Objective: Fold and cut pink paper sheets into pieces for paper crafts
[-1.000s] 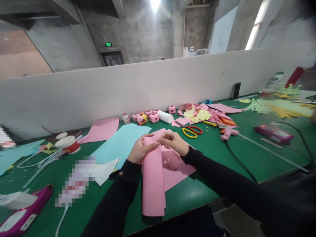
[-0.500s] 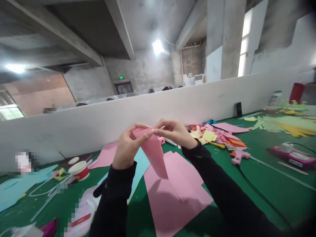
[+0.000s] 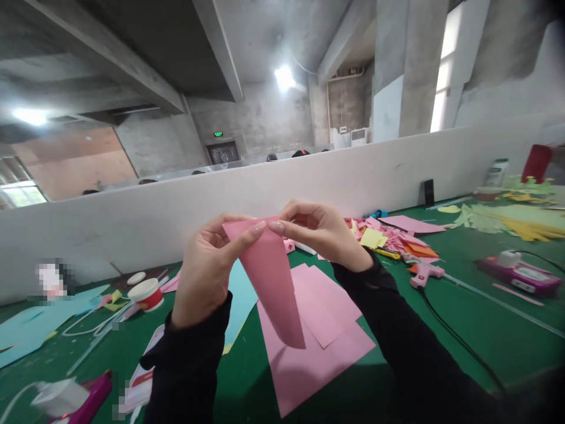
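Note:
Between my hands hangs a sheet of pink paper (image 3: 273, 288), its lower part bent into a curved, narrowing shape. My left hand (image 3: 209, 259) pinches its top edge, thumb in front and fingers behind. My right hand (image 3: 315, 229) grips the same edge just beside it, the two thumbs almost touching. Beneath the held sheet, flat pink paper sheets (image 3: 329, 312) lie overlapping on the green table (image 3: 247, 383). A light blue sheet (image 3: 241, 300) lies partly behind my left wrist.
To the right are a pink glue gun (image 3: 426, 274) with a black cord, paper scraps (image 3: 397, 235) and a purple power strip (image 3: 521, 277). On the left stands a paper cup (image 3: 146, 294). A white partition (image 3: 110, 229) closes off the far side.
Both hands have come a little closer and spread slightly, and the pink sheet now shows larger, its lower tip further down. The view has shifted slightly.

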The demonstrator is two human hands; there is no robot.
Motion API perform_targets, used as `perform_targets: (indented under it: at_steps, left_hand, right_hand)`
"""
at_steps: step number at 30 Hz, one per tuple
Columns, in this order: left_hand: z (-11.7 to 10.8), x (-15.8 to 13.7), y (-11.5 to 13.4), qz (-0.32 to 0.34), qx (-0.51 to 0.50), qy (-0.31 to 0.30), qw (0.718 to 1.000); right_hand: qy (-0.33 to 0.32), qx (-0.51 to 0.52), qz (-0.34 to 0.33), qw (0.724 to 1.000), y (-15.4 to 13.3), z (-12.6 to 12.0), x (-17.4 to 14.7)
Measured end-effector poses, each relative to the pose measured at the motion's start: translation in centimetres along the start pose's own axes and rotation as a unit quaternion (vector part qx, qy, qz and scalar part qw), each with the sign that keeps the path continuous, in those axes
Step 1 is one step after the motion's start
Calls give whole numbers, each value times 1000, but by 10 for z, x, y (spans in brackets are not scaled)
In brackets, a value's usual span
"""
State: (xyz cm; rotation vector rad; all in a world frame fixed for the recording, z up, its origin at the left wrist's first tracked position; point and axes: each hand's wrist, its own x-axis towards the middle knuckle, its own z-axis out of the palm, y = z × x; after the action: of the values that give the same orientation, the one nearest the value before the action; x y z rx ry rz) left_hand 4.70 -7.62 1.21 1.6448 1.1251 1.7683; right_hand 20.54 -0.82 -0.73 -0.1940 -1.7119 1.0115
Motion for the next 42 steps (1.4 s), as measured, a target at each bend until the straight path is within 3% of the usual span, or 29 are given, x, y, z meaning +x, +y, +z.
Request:
perform_targets:
  at_steps: [18, 24, 42]
  left_hand:
    - [-5, 12, -12, -59, -52, -8, 997]
    - [-6, 14, -14, -38, -68, 18, 997]
    - [-1, 13, -17, -36, -62, 0, 997]
  right_hand:
    - [-61, 40, 30, 997, 11, -10, 6]
    - [-50, 2, 42, 998, 13, -12, 7]
    - [-25, -9, 38, 999, 12, -7, 4]
